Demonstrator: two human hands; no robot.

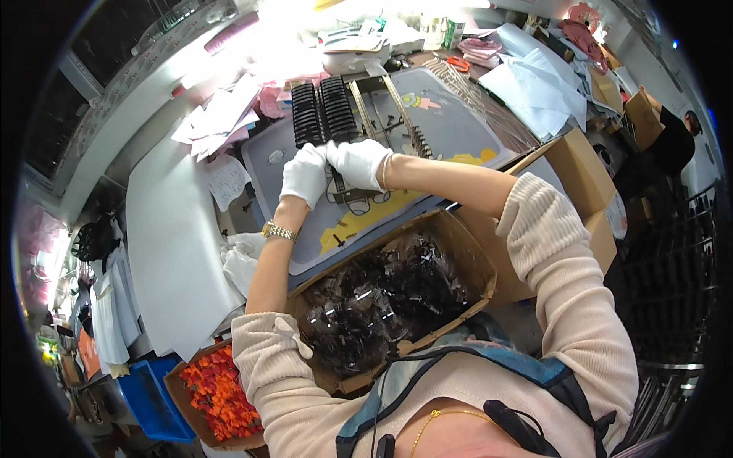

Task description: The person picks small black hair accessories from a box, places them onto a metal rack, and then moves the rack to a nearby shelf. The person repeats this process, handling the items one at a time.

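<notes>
My left hand (304, 175) and my right hand (360, 163), both in white gloves, meet at the near end of two rows of black ribbed plastic pieces (336, 107). Their fingers are closed, and whatever is between them is too small or hidden to make out. The rows lie beside a metal frame (377, 114) with toothed rails, part of which my right hand covers. Beneath is a grey mat (305, 248) with yellow cartoon prints. A few small black pieces (340, 240) are loose on it.
Close to my body stands a cardboard box (489, 286) of dark, shiny plastic pieces. Another box (177, 379) of orange-red pieces is lower left, beside a blue bin (153, 397). Paper piles (538, 80), thin rods (469, 91) and orange-handled scissors (457, 64) lie around. Another person (664, 145) is far right.
</notes>
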